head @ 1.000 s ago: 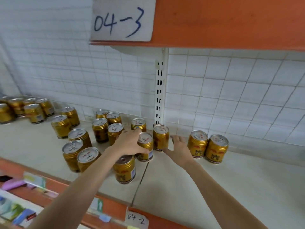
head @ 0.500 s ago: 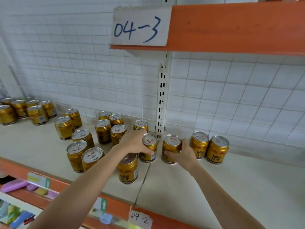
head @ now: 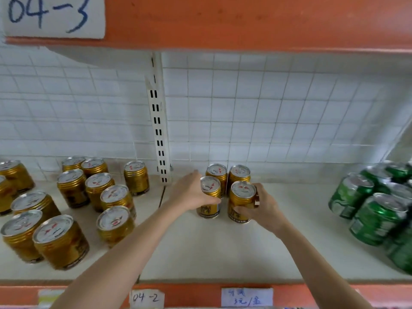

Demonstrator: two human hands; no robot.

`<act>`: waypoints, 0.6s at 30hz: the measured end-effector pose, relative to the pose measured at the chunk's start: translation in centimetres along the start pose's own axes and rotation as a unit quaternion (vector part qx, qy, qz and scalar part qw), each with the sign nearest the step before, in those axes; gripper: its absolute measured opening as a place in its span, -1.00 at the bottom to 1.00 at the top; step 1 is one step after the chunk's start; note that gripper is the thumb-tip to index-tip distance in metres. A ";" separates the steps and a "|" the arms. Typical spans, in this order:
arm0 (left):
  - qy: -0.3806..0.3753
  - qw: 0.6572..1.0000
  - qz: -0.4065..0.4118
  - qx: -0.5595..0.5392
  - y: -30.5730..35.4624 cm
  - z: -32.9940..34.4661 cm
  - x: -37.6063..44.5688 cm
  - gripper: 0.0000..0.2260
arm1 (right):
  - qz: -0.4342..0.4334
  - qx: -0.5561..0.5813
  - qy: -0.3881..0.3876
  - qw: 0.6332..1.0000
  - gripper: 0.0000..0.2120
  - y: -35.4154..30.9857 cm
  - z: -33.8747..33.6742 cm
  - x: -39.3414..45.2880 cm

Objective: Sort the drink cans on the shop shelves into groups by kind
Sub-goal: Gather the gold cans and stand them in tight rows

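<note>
Right of the slotted post [head: 158, 130], both arms are reaching forward; left hand [head: 189, 194] is gripping a gold can [head: 209, 197]; right hand [head: 265, 207] is gripping its neighbour [head: 240, 201].

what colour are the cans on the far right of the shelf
Green, with silver tops; seen in the head view.

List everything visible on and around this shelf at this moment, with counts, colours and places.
gold cans, left cluster: at least thirteen, some cut off, left of the upright
gold cans, middle group: four, two by two, right of the upright
green cans: several, count unclear, far right
slotted upright: one, white, against the tiled wall
paper labels: handwritten, white, on orange shelf edges
left hand: gripping the front-left gold can
right hand: gripping the front-right gold can
</note>
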State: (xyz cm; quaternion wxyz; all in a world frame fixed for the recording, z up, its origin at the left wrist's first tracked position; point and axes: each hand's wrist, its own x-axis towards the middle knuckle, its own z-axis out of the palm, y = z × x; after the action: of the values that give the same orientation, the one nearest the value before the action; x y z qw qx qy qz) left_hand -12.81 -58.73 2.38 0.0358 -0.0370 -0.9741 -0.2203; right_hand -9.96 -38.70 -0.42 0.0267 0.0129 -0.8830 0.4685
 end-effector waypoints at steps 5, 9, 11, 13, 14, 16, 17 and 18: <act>0.030 0.999 -0.004 0.019 1.8 2.0 -0.1 -0.27 | 0.000 -0.044 0.017 0.999 -0.35 0.9 -0.4 0.8; 0.023 0.999 0.014 0.031 1.6 2.5 0.0 -0.18 | -0.005 -0.077 0.015 0.997 -0.33 1.1 -0.2 1.0; 0.011 0.999 0.028 0.045 1.0 1.9 -0.2 -0.24 | -0.015 -0.108 0.022 0.994 -0.34 1.0 -0.2 0.7; 0.014 0.996 0.056 0.071 0.1 0.9 -1.1 -0.37 | -0.050 -0.141 0.058 0.987 -0.38 0.7 -0.3 0.0; 0.021 0.993 0.078 0.085 -0.4 0.2 -1.8 -0.44 | -0.078 -0.163 0.083 0.980 -0.41 0.3 -0.3 -0.6; 0.047 0.987 0.126 0.091 -1.4 -1.2 -3.7 -0.57 | -0.145 -0.213 0.124 0.958 -0.49 -0.6 0.0 -2.0; 0.061 0.983 0.147 0.088 -1.9 -1.9 -4.7 -0.61 | -0.185 -0.234 0.133 0.945 -0.52 -1.0 0.3 -2.5; 0.076 0.980 0.163 0.086 -2.4 -2.6 -5.8 -0.64 | -0.227 -0.247 0.135 0.932 -0.55 -1.4 0.7 -3.0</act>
State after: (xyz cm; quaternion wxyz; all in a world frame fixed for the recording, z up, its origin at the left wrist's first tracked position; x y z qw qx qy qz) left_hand -7.16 -62.35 3.20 0.1488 -0.1756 -0.9646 -0.1288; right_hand -6.91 -40.13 0.18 0.2534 0.1426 -0.9324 0.2148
